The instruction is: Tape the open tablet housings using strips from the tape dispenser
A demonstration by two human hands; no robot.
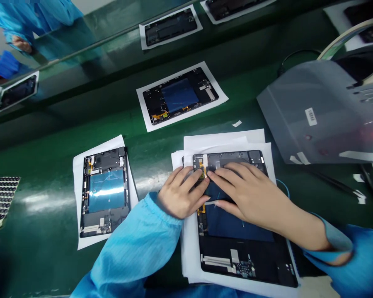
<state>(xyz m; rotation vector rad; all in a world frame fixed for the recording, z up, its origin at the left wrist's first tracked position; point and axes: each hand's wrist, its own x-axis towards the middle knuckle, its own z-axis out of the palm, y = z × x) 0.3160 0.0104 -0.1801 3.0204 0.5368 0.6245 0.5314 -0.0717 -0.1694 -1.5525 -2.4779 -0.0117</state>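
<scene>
An opened tablet [245,256] with its inner parts and a dark blue panel lies on stacked white sheets in front of me. My left hand [183,193] rests over its upper left part, fingers stretched and slightly apart, fingertips by a small orange flex cable. From the right, my right hand [251,192] reaches flat across the tablet, its fingers extended and thumb apart. The fingertips of both hands meet near a white tape piece [205,160]. Beside the thumbs shows a thin whitish strip [210,203]; whether either thumb holds it is unclear.
Another opened tablet [105,190] lies on paper at left, and one more [180,97] farther back. A grey machine [323,107] stands at right, with tweezers [332,182] below. A sheet of black pieces [3,198] lies far left. Across the bench is a person in blue [40,16].
</scene>
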